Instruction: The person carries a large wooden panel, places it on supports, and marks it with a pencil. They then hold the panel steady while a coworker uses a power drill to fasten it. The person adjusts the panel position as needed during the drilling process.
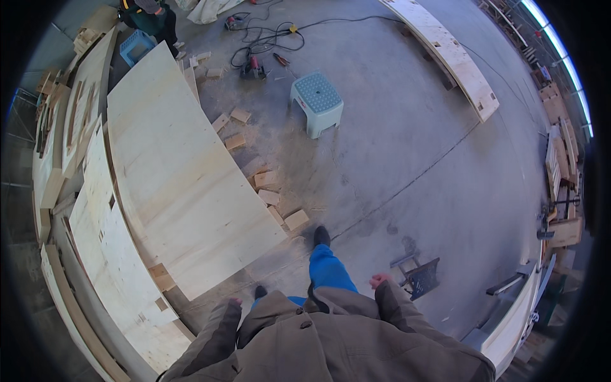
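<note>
My right hand (379, 280) hangs at my side past the cuff of a brown jacket, its fingers loosely curled and nothing seen in them. A dark metal stand or bracket (422, 277) rests on the floor just right of it; I see no contact. Of my left hand (236, 301) only a small part shows beyond the sleeve, so its fingers are hidden. The large pale plywood sheet (184, 172) is the nearest thing to that hand, ahead and to the left, apart from it. My legs are in mid-stride on the concrete floor.
Wood offcuts (267, 180) lie along the sheet's right edge. Ahead stands a pale blue plastic stool (318, 95), with power tools (253, 69) and tangled cables beyond. A long board (452, 54) is raised at the far right. A person (153, 16) is at the far left.
</note>
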`<state>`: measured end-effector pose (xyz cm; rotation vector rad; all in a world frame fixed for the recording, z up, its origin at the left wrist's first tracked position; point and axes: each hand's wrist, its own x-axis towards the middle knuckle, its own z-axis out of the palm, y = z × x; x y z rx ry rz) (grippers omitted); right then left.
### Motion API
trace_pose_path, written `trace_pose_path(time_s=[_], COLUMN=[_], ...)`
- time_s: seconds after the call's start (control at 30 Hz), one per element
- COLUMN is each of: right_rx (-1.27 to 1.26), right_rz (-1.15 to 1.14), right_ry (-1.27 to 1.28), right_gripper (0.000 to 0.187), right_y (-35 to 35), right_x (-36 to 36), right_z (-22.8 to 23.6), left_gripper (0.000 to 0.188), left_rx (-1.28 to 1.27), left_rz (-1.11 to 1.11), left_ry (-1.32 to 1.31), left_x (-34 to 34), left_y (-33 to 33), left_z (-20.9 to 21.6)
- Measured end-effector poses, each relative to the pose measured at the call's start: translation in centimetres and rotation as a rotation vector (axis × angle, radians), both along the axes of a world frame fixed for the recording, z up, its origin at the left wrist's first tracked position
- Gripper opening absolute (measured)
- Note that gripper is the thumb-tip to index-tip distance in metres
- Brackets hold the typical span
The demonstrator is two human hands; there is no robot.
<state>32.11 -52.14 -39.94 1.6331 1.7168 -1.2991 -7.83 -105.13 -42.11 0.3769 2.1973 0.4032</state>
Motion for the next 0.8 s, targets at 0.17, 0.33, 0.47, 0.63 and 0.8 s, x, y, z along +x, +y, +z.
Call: trace_pose_path(time_s=[0.17, 0.33, 0.47, 0.63, 0.8], right_rx=[0.120, 0.137, 0.068, -0.151, -0.593], right_rz=[-0.141, -0.240, -0.317, -0.481, -0.760], right_ry=[0.068, 0.122, 0.158, 0.325, 0.275], right_gripper=[0.028, 0.020, 0.017, 0.013, 0.011], right_y=[14.2, 22.3, 24.1, 26.8, 33.7], right_x=[-2.2, -5.5, -7.5, -5.9, -6.5], right_z=[3.5, 4.5, 4.1, 0.8, 0.2], left_gripper=[0.020, 0.034, 0.043, 0.042, 0.041], left_rx=[0.135, 0.064, -0.086, -0.063, -0.010], left_rz=[0.496, 0.647, 0.496, 0.368, 0.366], left_ry=[-0.332, -0.189, -0.323, -0.439, -0.464], left_x=[2.8, 1.0, -1.9, -6.9, -13.7], left_y=[10.9, 14.8, 19.7, 29.2, 37.7], left_z=[-3.3, -3.7, -0.8, 0.5, -1.3])
